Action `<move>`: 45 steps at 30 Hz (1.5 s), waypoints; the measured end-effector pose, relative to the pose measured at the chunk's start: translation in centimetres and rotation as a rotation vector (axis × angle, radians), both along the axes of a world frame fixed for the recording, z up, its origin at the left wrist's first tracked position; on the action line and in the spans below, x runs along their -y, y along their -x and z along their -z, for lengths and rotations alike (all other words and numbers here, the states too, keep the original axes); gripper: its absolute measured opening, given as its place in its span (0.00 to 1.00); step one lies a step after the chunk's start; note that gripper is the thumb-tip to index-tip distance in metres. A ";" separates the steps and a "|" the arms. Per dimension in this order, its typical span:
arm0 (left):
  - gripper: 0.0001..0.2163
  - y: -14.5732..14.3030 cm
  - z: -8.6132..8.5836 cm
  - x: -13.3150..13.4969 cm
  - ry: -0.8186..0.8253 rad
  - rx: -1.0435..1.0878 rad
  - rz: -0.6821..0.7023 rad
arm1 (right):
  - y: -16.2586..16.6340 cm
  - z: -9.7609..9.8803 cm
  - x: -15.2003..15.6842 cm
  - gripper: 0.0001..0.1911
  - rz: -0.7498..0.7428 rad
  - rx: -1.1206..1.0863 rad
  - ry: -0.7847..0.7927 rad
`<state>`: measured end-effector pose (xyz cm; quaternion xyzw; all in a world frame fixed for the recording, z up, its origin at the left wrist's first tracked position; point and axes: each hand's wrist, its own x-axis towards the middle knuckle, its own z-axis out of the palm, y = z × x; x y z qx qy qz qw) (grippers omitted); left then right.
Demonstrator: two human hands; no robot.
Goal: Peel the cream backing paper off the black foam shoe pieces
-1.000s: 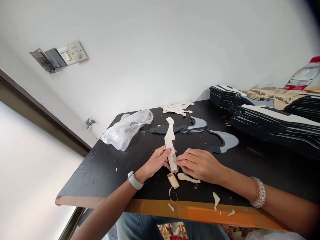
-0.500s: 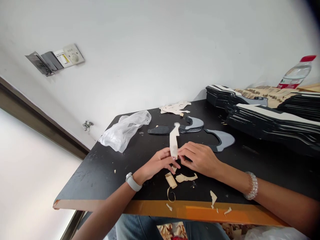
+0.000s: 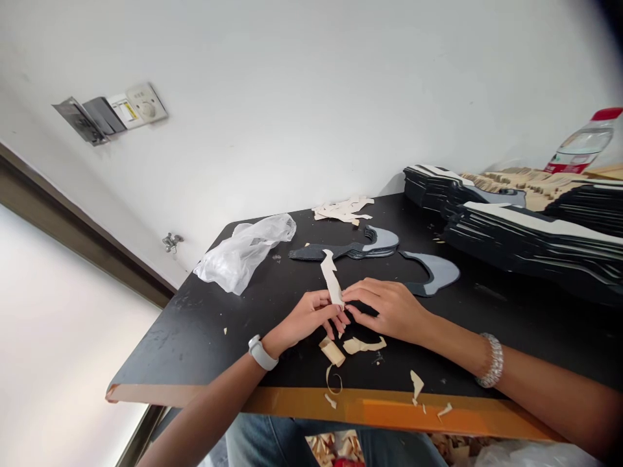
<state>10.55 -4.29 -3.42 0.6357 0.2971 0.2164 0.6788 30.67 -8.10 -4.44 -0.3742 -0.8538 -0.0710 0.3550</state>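
Well, from my remote seat the head camera showed the person's lap first: blue jeans (image 3: pixel 257 441) just below the orange front edge (image 3: pixel 370 413) of a black-topped table (image 3: pixel 160 350). Both forearms lay over that edge. The left hand (image 3: pixel 306 316), with a pale grey wristband (image 3: pixel 261 353), and the right hand (image 3: pixel 389 311), with a beaded silver bracelet (image 3: pixel 490 360), met near the table's middle. The left fingers (image 3: pixel 321 305) were closed narrowly on the lower end of a cream paper strip (image 3: pixel 331 279), which stood tilted away from the person. The right fingertips (image 3: pixel 354 292) lay at the same end, but I could not tell whether they gripped it.

Just below the hands lay a curled cream scrap (image 3: pixel 331 351), a longer cream offcut (image 3: pixel 364 345) and a thin paper curl (image 3: pixel 333 381). Another scrap (image 3: pixel 416 384) sat nearer the orange edge. Beyond the strip were dark foam cut-outs with grey ends (image 3: pixel 343 251) and a grey crescent-shaped piece (image 3: pixel 433 275). A crumpled plastic bag (image 3: pixel 242 255) lay to the left, with loose paper offcuts (image 3: pixel 343 211) at the far edge. Further right rose stacks of black cut-outs (image 3: pixel 530 243), and behind them stood a plastic bottle with a red cap (image 3: pixel 581 148).
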 end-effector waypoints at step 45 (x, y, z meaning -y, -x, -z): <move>0.20 0.6 0.3 -1.0 0.049 0.056 -0.083 | -0.8 -1.0 0.5 0.22 -0.150 -0.622 0.504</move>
